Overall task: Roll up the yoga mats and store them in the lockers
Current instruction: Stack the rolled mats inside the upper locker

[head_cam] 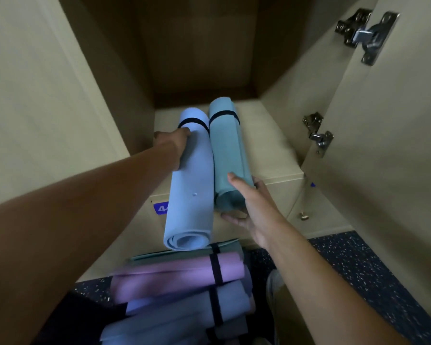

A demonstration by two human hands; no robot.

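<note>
1. We look down through a head-worn camera into an open beige locker point(271, 135); its door point(388, 145) stands swung out at the right, with two metal hinges, the upper hinge point(367, 33) and the lower hinge point(317, 135).
2. Two rolled yoga mats lie side by side on the locker floor, touching along their length, their far ends pointing into the locker and their near ends jutting out past its front edge.
3. The light blue mat point(192, 185) is on the left, with a black strap around its far end; its spiral end faces us.
4. The teal mat point(228, 155) is on the right, also strapped near its far end.
5. Our left hand point(174, 145) rests against the left side of the light blue mat near its strap; its fingers curl onto the roll, fingertips just touching the strap area.
6. Our right hand point(254, 207) cups the near end of the teal mat: the thumb lies along the top of the roll and the fingers wrap beneath it.
7. Below, near our body, a stack of rolled mats point(184, 290) in purple, blue and grey, bound with black straps, lies blurred over a dark speckled floor point(371, 265).
8. A blue number label point(161, 208) shows on the locker below, partly hidden by the light blue mat.
</note>
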